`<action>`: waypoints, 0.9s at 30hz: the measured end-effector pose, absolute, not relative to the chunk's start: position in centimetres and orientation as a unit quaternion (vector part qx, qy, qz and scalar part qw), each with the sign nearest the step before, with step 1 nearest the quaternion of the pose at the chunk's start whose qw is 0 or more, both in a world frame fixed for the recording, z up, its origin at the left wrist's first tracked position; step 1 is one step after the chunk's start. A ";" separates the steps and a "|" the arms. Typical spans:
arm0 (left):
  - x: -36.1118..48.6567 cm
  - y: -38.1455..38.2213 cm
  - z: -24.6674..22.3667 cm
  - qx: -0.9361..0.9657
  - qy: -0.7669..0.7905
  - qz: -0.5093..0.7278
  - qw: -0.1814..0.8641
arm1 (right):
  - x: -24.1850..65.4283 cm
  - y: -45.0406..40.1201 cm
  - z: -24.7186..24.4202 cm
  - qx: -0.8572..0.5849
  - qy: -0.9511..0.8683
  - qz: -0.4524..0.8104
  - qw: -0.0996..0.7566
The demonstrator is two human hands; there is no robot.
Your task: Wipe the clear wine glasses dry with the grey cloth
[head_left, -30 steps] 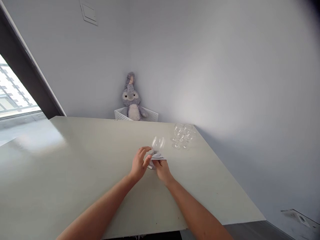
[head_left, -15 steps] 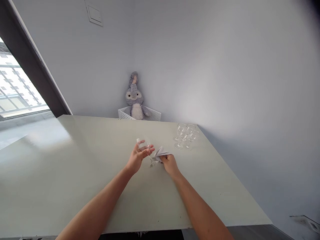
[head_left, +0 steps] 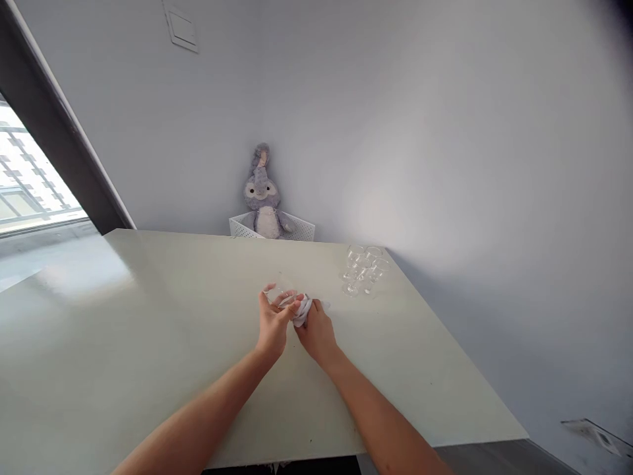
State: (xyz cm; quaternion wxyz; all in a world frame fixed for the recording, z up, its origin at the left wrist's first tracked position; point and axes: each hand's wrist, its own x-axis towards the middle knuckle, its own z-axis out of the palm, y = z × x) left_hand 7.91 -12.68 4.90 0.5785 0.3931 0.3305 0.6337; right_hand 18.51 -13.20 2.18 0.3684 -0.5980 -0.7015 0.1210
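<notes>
My left hand [head_left: 273, 323] is wrapped round the bowl of a clear stemmed glass [head_left: 279, 285], which it holds tilted above the table. A pale grey-white cloth [head_left: 302, 311] is bunched in my right hand [head_left: 317, 330], whose fingers press it round the lower end of the same glass. The cloth covers the stem and foot, so those are hidden. Both hands meet at the cloth.
Several clear stemmed glasses [head_left: 364, 269] stand grouped near the right back corner of the pale table [head_left: 163, 330]. Behind the far edge, a grey plush rabbit [head_left: 264, 194] sits in a white perforated basket [head_left: 301, 229]. Walls border the back and right.
My right hand has moved left and closed the cloth round the glass's stem end, which showed before. The hands are now together. The view has shifted slightly.
</notes>
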 end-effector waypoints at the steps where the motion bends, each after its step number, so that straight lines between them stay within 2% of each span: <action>1: 8.0 -12.9 5.1 0.414 0.319 0.626 0.579 | 18.9 -13.1 2.4 -0.589 -0.677 0.186 0.399; 5: 7.8 -13.1 5.6 0.485 0.298 0.586 0.576 | 19.8 -13.3 3.4 -0.466 -0.573 0.509 0.441; 8: 7.5 -12.8 5.5 0.500 0.298 0.587 0.563 | 19.4 -13.4 3.4 -0.375 -0.521 0.613 0.461; 15: 7.2 -12.5 5.6 0.472 0.314 0.615 0.548 | 17.3 -13.3 2.3 -0.364 -0.422 0.667 0.495; 23: 6.9 -12.0 5.7 0.483 0.297 0.646 0.510 | 17.2 -13.8 2.2 -0.374 -0.465 0.677 0.432; 27: 6.1 -11.2 5.8 0.487 0.296 0.688 0.449 | 17.6 -14.4 2.0 -0.422 -0.602 0.581 0.349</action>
